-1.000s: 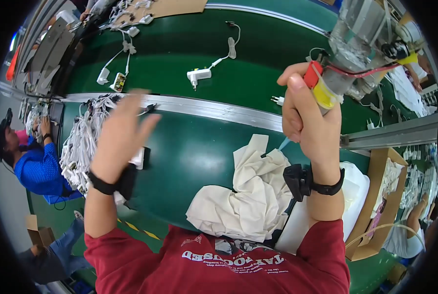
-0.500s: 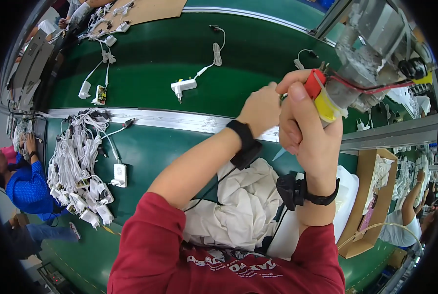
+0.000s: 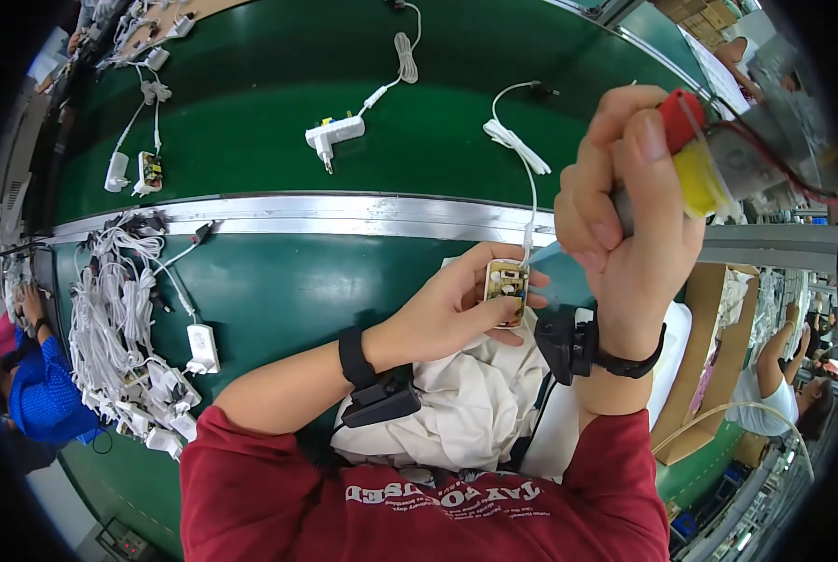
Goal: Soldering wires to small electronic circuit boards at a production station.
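The open white adapter (image 3: 505,278) is now clasped in my left hand (image 3: 447,307), circuit board facing up with my thumb on it, above the crumpled white cloth (image 3: 475,403); half a second ago that hand was reaching out, so I judge the fetching done and the board ready for work. Its white cord (image 3: 533,206) runs over the metal rail (image 3: 344,214) onto the green counter (image 3: 241,131). My right hand (image 3: 636,206), apart from the left, stays wrapped around the handheld tool (image 3: 704,178).
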### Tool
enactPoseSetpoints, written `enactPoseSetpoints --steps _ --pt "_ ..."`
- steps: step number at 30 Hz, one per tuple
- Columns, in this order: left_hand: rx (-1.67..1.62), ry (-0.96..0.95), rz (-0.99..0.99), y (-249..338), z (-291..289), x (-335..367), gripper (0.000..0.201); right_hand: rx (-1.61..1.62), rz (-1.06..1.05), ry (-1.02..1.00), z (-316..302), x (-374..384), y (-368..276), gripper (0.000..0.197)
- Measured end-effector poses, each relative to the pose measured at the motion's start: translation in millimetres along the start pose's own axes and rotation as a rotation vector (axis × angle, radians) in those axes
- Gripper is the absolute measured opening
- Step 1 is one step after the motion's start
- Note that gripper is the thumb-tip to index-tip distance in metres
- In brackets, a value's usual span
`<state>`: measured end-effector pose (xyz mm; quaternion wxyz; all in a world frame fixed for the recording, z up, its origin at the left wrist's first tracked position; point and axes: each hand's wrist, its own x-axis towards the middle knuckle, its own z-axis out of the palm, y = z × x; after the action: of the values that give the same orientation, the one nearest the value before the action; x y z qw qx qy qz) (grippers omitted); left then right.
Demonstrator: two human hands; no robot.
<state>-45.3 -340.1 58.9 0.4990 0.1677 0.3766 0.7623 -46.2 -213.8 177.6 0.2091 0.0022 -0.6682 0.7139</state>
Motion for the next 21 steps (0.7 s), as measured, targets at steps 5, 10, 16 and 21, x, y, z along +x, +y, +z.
enactPoseSetpoints --steps 5,10,16,21 --pt "-0.037 -0.010 0.069 -0.2 -12.0 -5.8 0.045 -0.037 -0.037 0.018 12.0 2.2 6.8 0.027" --pt "-0.068 -0.050 0.073 -2.0 -19.8 -8.2 0.045 -0.051 -0.015 0.000 16.0 -1.4 11.7 0.027" --pt "-0.079 -0.060 0.101 -0.5 -25.9 -12.1 0.044 -0.062 -0.044 0.002 21.7 0.3 17.0 0.029" --pt "-0.050 -0.023 0.082 1.9 -30.6 -13.6 0.043 -0.093 -0.070 -0.089 21.7 0.8 15.5 0.032"
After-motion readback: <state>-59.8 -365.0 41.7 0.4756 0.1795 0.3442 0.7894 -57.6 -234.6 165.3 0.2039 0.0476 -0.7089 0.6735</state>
